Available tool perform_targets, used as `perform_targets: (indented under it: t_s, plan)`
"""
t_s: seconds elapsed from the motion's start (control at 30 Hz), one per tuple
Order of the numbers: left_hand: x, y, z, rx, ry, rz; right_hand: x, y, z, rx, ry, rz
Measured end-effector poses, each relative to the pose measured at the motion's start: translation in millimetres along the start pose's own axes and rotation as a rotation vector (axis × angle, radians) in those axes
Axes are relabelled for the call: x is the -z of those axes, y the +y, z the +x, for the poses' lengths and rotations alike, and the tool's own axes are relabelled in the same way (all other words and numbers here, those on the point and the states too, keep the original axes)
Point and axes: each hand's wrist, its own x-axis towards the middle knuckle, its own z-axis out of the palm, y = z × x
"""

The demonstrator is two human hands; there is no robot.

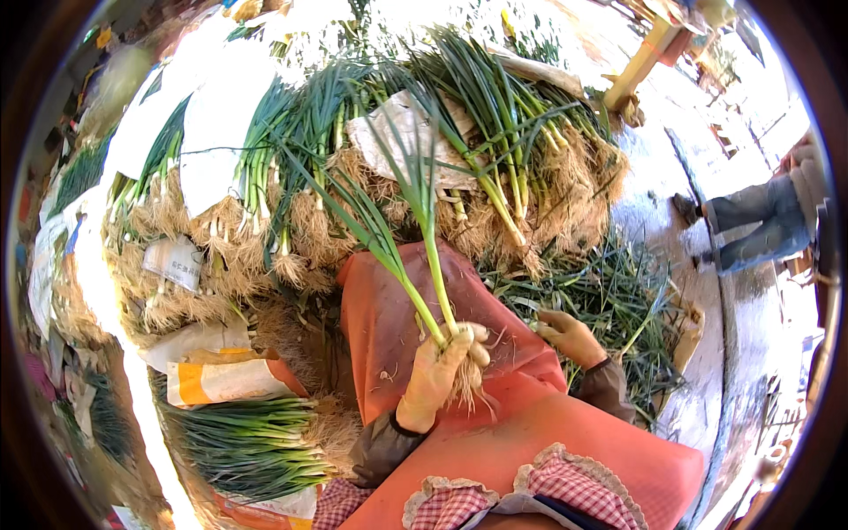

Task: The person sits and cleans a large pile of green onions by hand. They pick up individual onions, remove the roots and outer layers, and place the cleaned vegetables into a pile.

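Observation:
My left hand (442,371) is closed around two green onions (424,278) just above their roots. Their green leaves fan out away from me, and the pale stringy roots (469,384) hang below my fingers. Under that hand, a red-orange waterproof apron (411,318) with bits of dirt and root covers my lap. My right hand (571,336) is off to the right, its fingers bent over a heap of loose green onion leaves (596,291). A pale scrap shows near its fingertips, but whether it is gripped is unclear.
Bundled green onions (318,119) with dry roots lie in a row ahead, partly under white sheets (222,126). At lower left, cleaned green onions (252,444) lie beside a folded woven sack (218,381). A person in jeans (762,222) stands on wet paving (702,311); a wooden post (639,63) rises at upper right.

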Motion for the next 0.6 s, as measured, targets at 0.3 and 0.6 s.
perform_targets:
  t_s: [0.3,0.6]
  plan:
    - [-6,20,13,-0.203,-0.070,0.221,-51,-7,18,0.112,-0.229,0.261]
    - [18,-30,48,-0.073,0.139,-0.193,-6,-107,95,0.580,0.651,-0.402]
